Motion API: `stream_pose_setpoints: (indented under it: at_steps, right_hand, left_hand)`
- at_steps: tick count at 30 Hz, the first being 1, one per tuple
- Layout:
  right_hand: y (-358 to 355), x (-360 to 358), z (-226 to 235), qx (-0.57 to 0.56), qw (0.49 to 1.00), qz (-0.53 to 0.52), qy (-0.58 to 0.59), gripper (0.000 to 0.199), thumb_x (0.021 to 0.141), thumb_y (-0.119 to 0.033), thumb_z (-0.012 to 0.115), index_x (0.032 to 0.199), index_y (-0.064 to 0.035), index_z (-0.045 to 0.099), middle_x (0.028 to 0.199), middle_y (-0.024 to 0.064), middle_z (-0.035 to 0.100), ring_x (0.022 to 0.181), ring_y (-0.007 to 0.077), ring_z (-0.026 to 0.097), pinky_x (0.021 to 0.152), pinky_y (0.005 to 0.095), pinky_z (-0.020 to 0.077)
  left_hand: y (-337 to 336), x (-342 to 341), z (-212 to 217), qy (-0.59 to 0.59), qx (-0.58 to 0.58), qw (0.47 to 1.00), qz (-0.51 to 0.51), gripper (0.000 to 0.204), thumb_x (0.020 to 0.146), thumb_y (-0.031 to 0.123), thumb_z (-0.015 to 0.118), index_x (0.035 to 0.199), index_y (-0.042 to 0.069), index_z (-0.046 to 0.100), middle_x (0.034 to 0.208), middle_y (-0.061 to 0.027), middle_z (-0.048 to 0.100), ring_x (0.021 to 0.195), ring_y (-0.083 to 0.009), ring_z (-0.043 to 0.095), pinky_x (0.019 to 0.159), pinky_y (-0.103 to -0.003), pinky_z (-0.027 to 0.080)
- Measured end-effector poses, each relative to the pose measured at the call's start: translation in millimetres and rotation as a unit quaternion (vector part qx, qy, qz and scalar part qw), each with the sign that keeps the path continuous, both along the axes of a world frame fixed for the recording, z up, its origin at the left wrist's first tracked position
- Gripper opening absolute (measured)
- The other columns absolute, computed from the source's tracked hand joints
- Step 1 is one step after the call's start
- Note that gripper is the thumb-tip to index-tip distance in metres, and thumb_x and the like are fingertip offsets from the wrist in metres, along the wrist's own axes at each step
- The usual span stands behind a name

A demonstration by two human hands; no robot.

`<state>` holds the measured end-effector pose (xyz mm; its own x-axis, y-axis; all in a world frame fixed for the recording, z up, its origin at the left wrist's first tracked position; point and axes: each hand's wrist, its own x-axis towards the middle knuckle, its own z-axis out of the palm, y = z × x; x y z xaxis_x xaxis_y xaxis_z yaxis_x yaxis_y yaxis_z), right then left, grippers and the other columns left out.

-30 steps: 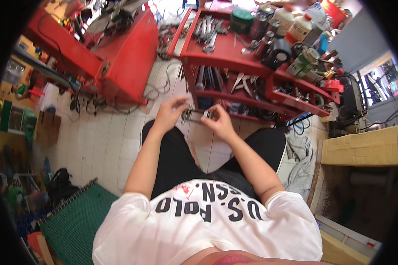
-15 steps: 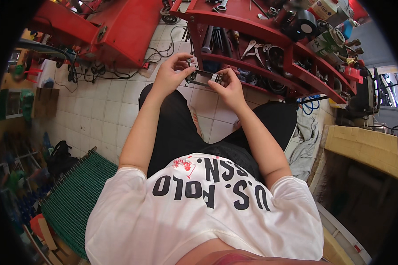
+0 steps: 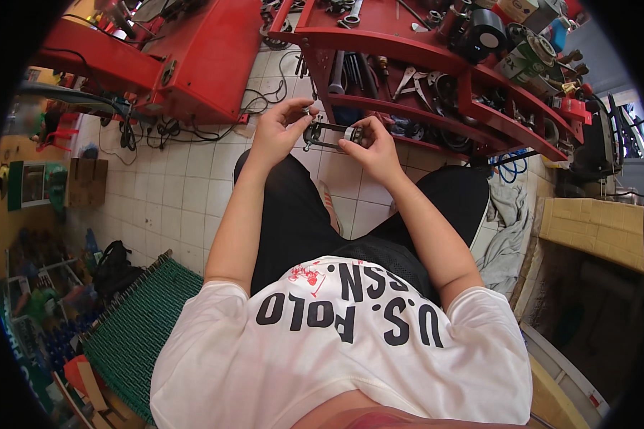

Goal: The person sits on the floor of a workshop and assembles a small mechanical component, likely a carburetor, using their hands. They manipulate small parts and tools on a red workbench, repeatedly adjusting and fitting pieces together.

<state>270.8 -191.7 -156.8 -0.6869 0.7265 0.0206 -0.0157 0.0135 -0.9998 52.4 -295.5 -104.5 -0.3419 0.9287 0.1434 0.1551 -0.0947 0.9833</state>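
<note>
Between my hands, above the floor in front of my knees, is a dark metal frame-like part (image 3: 325,146) with two long bars and an open middle. A silver ring or collar (image 3: 349,134) sits near its right end. My right hand (image 3: 374,148) grips that end with thumb and fingers. My left hand (image 3: 277,136) is closed at the left end, where a small shiny metal piece (image 3: 307,110) shows between thumb and fingers. A small rounded knob (image 3: 307,148) juts out below that end. The fingers partly hide both ends.
A red tool cart (image 3: 393,36) stands just beyond my hands, with wrenches, pliers (image 3: 411,82) and cans on it. Red machinery (image 3: 200,64) and black cables (image 3: 168,129) are at the left. A green woven seat (image 3: 147,307) is at lower left; a grey cloth (image 3: 504,229) lies right.
My view has shifted slightly. Both hands still hold the metal part, which now sits slightly lower in view and shows more of its left end. My left fingers have moved a little.
</note>
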Motion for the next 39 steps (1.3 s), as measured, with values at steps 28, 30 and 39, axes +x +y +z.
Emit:
stream_pose_setpoints:
  at_steps: [28,30,39]
  right_hand:
    - [-4.5,-3.0,-3.3,-0.021,0.998,-0.029,0.045,0.038,0.085,-0.012,0.084,0.108,0.0020,0.057,0.092,0.0068,0.070,0.085,0.0093,0.069,0.072,0.0238,0.0544]
    - [-2.3,-2.2,-3.9,0.007,0.999,-0.029,0.022,0.037,0.085,-0.010,0.083,0.108,0.0021,0.057,0.093,0.0073,0.070,0.086,0.0100,0.069,0.073,0.0242,0.0551]
    - [-3.3,-3.5,-6.2,-0.024,0.997,-0.030,0.060,0.041,0.084,-0.016,0.085,0.109,0.0020,0.057,0.093,0.0063,0.070,0.083,0.0086,0.068,0.072,0.0240,0.0538]
  left_hand:
    - [5.1,2.4,-4.6,-0.048,0.019,0.998,0.021,0.033,0.090,0.006,0.078,0.120,0.000,0.066,0.106,-0.0079,0.074,0.098,-0.0141,0.070,0.087,-0.028,0.056]
    - [3.9,2.5,-2.6,-0.044,0.021,0.999,0.008,0.034,0.092,0.005,0.077,0.123,-0.001,0.064,0.108,-0.0079,0.073,0.097,-0.0140,0.070,0.087,-0.027,0.055]
    - [3.5,0.7,3.6,0.086,-0.017,0.995,0.046,0.021,0.092,0.005,0.076,0.113,0.000,0.073,0.106,-0.0028,0.070,0.097,-0.0099,0.064,0.088,-0.026,0.053]
